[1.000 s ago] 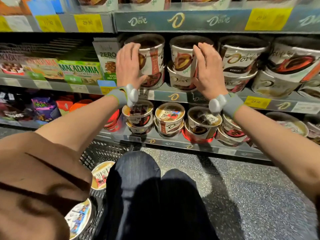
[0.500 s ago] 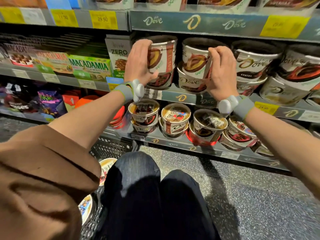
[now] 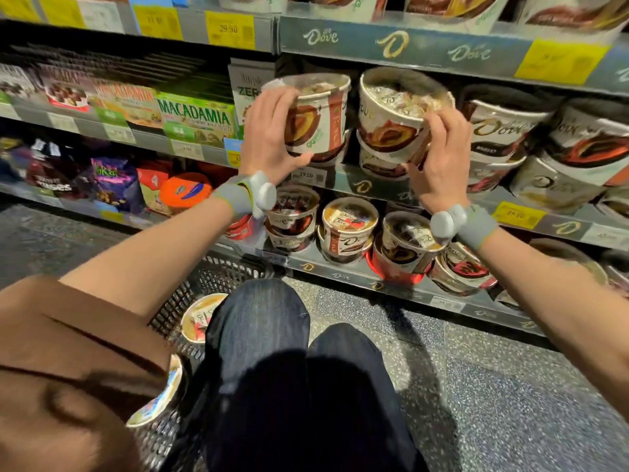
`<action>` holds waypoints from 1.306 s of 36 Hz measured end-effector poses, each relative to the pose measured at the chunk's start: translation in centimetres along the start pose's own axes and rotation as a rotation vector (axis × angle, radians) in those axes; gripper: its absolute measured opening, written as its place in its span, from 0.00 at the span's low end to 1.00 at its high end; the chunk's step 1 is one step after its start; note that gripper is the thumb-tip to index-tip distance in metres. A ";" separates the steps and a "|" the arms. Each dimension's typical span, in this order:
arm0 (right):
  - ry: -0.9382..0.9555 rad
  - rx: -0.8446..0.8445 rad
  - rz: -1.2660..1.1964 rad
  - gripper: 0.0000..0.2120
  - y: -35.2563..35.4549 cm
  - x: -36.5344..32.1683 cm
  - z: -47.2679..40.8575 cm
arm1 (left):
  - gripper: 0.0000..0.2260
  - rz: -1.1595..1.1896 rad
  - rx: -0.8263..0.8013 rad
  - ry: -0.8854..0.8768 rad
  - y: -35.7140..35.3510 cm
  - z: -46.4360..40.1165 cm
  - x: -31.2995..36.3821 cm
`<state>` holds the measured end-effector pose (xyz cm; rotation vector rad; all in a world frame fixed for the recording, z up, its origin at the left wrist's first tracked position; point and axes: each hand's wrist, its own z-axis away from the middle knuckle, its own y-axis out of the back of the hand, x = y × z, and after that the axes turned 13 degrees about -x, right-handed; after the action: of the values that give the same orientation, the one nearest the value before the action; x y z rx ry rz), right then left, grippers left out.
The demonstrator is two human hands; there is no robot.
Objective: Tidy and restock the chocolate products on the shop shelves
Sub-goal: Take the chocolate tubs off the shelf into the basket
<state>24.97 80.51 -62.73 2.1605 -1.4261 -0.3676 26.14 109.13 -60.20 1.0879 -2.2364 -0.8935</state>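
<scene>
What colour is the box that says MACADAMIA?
The MACADAMIA box is bright green with white lettering, seen in the head view.

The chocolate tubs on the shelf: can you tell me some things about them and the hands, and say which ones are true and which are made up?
1. Each hand holds a Dove tub. True: the left hand grips the left tub, the right hand grips the right tub.
2. The green box says MACADAMIA. True.
3. The right tub stands perfectly upright. False: it is tilted.
4. The black basket sits on the top shelf. False: it is on the floor by the person's knees.
5. Both wrists are bare. False: each wears a grey band.
</scene>
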 end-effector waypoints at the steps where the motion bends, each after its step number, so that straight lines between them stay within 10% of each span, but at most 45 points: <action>1: 0.003 0.006 -0.013 0.26 0.0 -0.4 0.2 | 0.36 0.001 0.017 0.007 0.3 0.6 -0.1; 17: 0.213 -0.090 -0.324 0.27 -3.5 -8.6 2.4 | 0.35 -0.107 -0.070 0.308 6.2 14.4 -3.6; 23: 0.335 -0.401 -0.541 0.28 -7.7 -15.6 4.5 | 0.34 -0.178 -0.169 0.507 8.6 24.7 -4.1; 37: 0.972 -0.908 -0.477 0.40 -16.6 -27.3 4.8 | 0.39 -0.344 -0.531 0.881 9.1 38.6 -6.3; 47: 1.346 -0.955 -0.402 0.36 -22.7 -33.5 6.1 | 0.37 -0.349 -0.687 0.953 5.5 41.7 -7.9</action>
<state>25.76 116.37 -82.38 1.2693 0.0137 0.2501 0.07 132.36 -84.92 1.2018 -0.8875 -0.8985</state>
